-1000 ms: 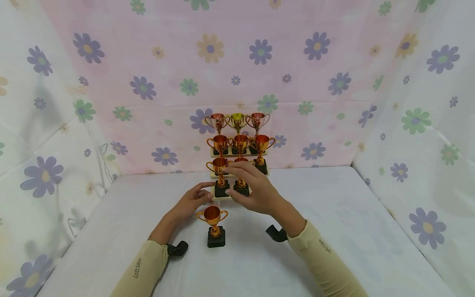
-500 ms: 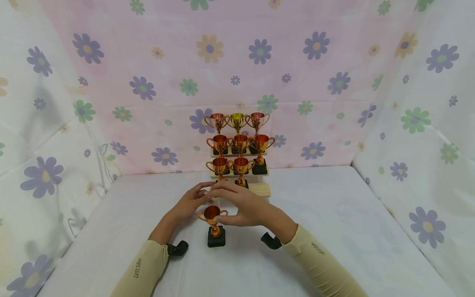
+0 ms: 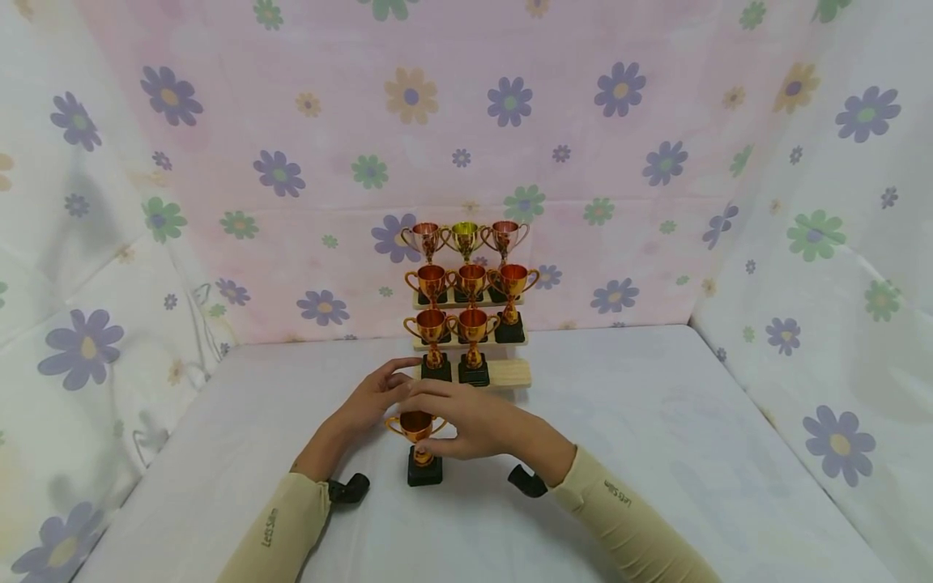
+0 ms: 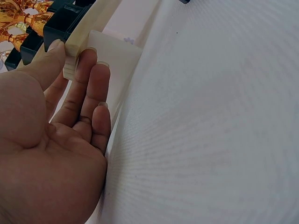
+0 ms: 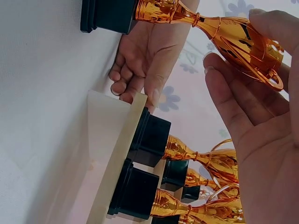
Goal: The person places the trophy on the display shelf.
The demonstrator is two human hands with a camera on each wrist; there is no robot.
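A small gold trophy (image 3: pixel 415 427) with a black base stands upright on the white cloth in front of a tiered wooden stand. My right hand (image 3: pixel 474 419) has its thumb and fingers around the trophy's cup; the right wrist view shows the thumb (image 5: pixel 275 28) on one side and fingers on the other. At the stand's left end my left hand (image 3: pixel 372 402) pinches the lowest wooden shelf (image 4: pixel 70 65), thumb above and fingers beneath. Two gold trophies (image 3: pixel 473 356) stand on that shelf, left and middle; bare wood (image 3: pixel 510 373) shows on its right.
The middle shelf (image 3: pixel 490 342) carries a row of gold trophies (image 3: pixel 513 283). Along the top shelf (image 3: pixel 466 304) stand two pinkish trophies and a yellow-gold trophy (image 3: pixel 466 237). Flowered cloth (image 3: pixel 466 121) hangs behind and at both sides. White cloth (image 3: pixel 656 453) covers the table.
My right hand has moved from the bottom-shelf trophies down and toward me, onto the trophy on the table. That trophy and my left hand have stayed in place.
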